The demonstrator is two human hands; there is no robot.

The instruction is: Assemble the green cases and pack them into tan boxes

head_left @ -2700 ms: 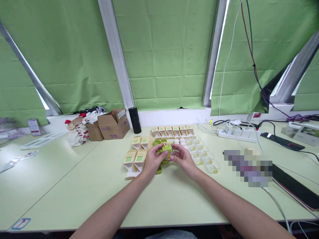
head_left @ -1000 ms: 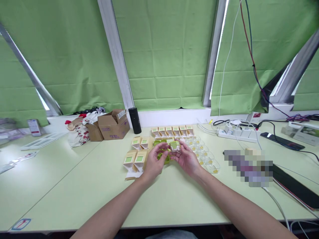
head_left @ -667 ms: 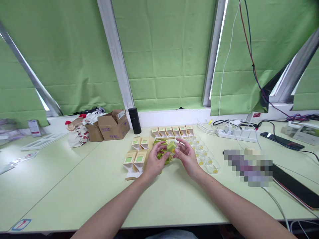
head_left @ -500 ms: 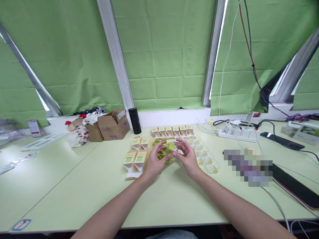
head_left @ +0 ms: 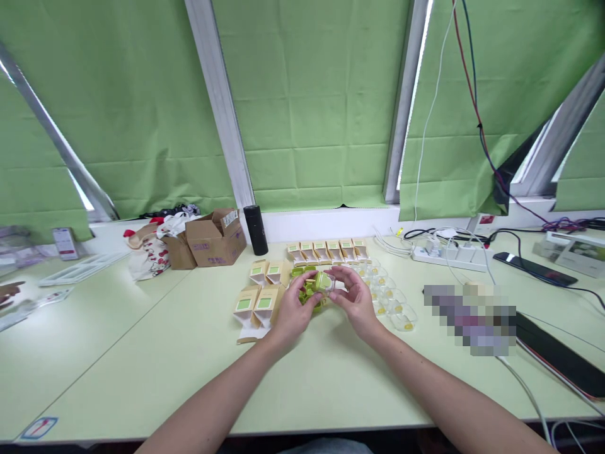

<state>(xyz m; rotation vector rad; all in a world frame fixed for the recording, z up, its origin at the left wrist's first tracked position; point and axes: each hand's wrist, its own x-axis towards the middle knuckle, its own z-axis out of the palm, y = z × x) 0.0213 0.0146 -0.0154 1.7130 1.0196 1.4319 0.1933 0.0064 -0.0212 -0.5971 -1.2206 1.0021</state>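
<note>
We are grasping a small container of green and clear plastic (head_left: 324, 282) between the fingers of our left hand (head_left: 293, 308) and right hand (head_left: 357, 302), holding it tilted above the pale green tabletop (head_left: 307, 384). Green plastic pieces (head_left: 308, 289) are showing partly hidden behind our left hand, while cream cardboard boxes with green patches (head_left: 244, 292) are sitting to the left and clear plastic cups with yellow spots (head_left: 396, 309) to the right.

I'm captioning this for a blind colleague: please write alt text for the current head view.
A left hand and right hand hold a small green-and-clear case between them over a pale table. Clear containers lie to the right; small cartons with green squares sit to the left and behind.
</note>
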